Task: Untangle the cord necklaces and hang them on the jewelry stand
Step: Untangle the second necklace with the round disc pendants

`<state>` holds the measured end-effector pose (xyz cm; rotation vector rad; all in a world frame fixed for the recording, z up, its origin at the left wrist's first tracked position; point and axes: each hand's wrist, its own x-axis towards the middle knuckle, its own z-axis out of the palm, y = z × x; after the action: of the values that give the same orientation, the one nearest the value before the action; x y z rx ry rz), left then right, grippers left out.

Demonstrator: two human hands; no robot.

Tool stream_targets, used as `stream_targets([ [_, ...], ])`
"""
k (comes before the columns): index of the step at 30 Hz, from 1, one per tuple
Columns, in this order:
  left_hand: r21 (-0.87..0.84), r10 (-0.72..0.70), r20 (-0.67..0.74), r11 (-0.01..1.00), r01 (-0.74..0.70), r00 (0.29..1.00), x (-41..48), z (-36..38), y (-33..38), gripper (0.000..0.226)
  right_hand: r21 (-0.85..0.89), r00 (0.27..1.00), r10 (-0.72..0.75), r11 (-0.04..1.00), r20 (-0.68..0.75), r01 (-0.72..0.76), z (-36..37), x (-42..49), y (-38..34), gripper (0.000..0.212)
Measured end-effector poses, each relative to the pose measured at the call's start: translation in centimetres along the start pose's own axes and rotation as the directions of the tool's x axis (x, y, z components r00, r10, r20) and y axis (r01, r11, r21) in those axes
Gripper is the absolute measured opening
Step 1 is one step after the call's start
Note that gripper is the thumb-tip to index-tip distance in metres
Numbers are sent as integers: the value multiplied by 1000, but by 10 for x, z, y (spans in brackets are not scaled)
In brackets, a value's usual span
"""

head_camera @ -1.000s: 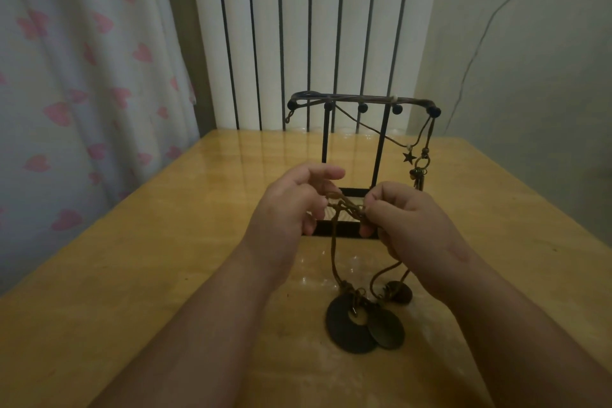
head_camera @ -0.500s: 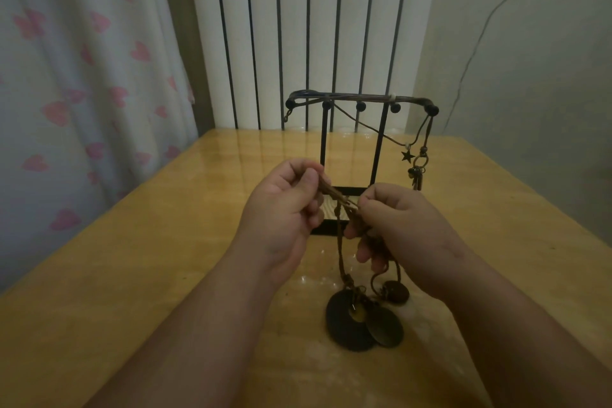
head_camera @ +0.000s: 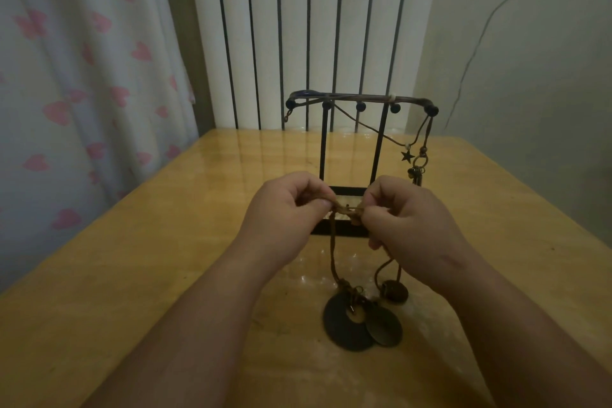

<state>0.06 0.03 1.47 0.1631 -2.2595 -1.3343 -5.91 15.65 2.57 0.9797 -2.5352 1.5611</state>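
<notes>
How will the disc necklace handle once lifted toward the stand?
Probably floppy: the cord droops from between the left hand and right hand to the table. The discs likely hold most weight, so may swing when lifted. Lying flat, they seem unlikely to roll.

Single head-worn view, facing forward and down, close above table [head_camera: 165,275]
</notes>
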Motion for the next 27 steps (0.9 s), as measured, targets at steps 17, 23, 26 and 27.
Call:
stream_targets([
  [17, -419, -175, 131, 882, 215, 976, 4, -8, 3, 29, -81, 995, -94, 992, 20, 95, -2, 0, 7, 7],
  [23, -411, -178, 15, 896, 168, 984, 4, -3, 3, 26, 20, 996, -84, 996, 32, 84, -7, 3, 9, 7],
  [26, -699, -187, -54, 709, 97, 981, 7, -1, 4, 36, 28, 993, -45, 999, 108, 42, -5, 3, 9, 7],
  [27, -738, -188, -65, 671, 80, 980, 7, 0, 4, 40, 26, 993, -42, 999, 106, 40, -5, 3, 10, 7],
])
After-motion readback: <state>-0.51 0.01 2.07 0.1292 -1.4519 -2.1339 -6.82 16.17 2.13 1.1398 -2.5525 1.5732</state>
